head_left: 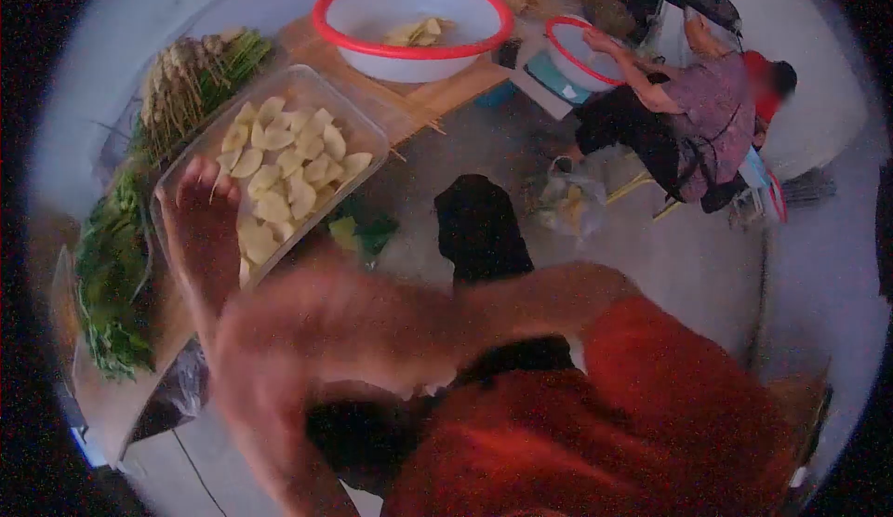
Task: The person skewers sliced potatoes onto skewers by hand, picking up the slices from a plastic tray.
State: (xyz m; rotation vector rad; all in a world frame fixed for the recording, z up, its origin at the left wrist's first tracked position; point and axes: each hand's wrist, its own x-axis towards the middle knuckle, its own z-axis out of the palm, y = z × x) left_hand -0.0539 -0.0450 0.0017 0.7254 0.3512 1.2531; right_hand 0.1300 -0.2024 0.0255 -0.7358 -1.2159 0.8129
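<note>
My left hand (203,215) is over the left edge of a clear plastic tray (363,122), its fingers stretched out and slightly apart beside pale slices (302,159). I see nothing held in it. From the right, my bare right forearm reaches across to my left arm. My right hand (279,308) is blurred near the tray's lower corner, over or against the left forearm. Its fingers cannot be made out.
A red-rimmed white basin (419,66) holds more slices. Leafy greens (112,275) and a rooted bundle (191,75) lie left. A plastic bag (569,203) is on the floor. At the right, a seated person (712,108) has hands at a smaller basin (581,66); another person is behind.
</note>
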